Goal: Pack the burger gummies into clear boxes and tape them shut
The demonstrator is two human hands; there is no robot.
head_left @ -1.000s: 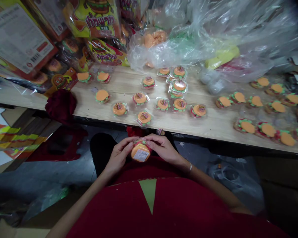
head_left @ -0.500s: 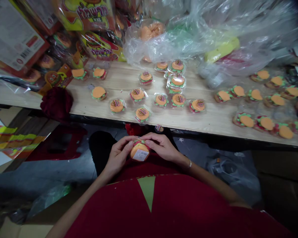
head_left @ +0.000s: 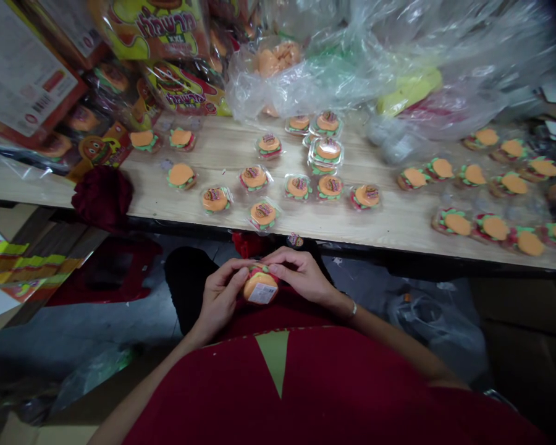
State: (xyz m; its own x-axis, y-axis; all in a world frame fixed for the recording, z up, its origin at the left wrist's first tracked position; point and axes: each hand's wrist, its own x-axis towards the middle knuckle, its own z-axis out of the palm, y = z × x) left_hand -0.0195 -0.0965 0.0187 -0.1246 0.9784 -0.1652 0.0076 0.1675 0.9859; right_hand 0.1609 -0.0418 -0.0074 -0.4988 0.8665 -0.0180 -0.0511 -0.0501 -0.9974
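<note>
A packaged toy burger, orange with a white barcode label, is held above my lap. My left hand grips its left side, thumb toward me and fingers at the far edge. On the opposite side my right hand is closed on the same burger, thumb near its top edge. Part of the burger's far side is hidden by my fingers. Just beyond, on the table, stand several burgers in clear shells with printed stickers, among them one near the front edge.
More burgers without visible stickers fill the table's right end. Crumpled clear plastic bags lie along the back. Printed boxes are piled at the back left, near a dark red cloth bundle. A red stool stands below the table.
Both hands keep hold of the burger, with only a slight shift of the fingers. The whole view has moved a little; the items on the table stay in place.
</note>
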